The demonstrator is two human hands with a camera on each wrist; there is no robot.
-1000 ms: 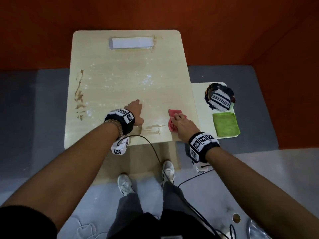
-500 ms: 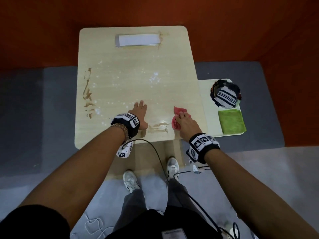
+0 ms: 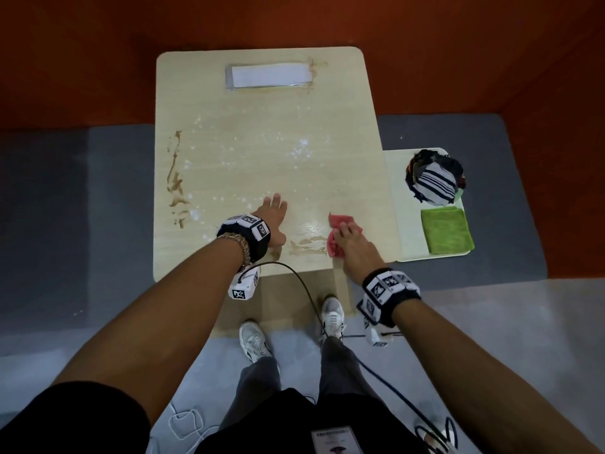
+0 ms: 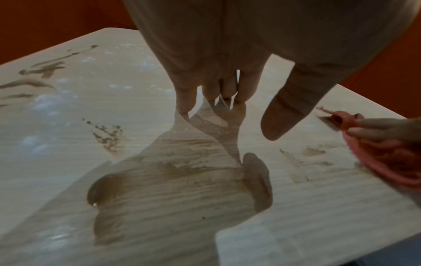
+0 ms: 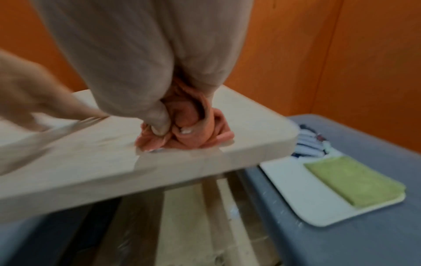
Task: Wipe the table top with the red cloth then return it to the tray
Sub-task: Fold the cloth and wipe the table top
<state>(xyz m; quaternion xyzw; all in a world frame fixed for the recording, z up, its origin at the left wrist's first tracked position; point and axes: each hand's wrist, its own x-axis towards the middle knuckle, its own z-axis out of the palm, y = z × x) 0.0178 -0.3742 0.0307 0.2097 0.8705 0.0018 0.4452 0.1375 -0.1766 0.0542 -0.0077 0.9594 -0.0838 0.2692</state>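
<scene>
The red cloth (image 3: 339, 224) is bunched on the pale wooden table top (image 3: 268, 158) near its front right corner. My right hand (image 3: 352, 244) grips it, fingers curled into the folds (image 5: 196, 131), and presses it down. A brown smear (image 3: 307, 245) lies just left of the cloth. My left hand (image 3: 273, 213) rests flat on the table with straight fingers (image 4: 184, 100), left of the smear. The white tray (image 3: 404, 224) sits lower, right of the table.
On the tray lie a folded green cloth (image 3: 447, 234) and a striped cloth bundle (image 3: 435, 181). A white rectangular strip (image 3: 270, 75) lies at the table's far edge. Brown streaks (image 3: 176, 181) and white specks mark the left and middle. My feet stand below the front edge.
My right hand has kept the red cloth near the front right corner, shifting slightly over the smear. The left hand's fingers have spread flatter. The head view has shifted.
</scene>
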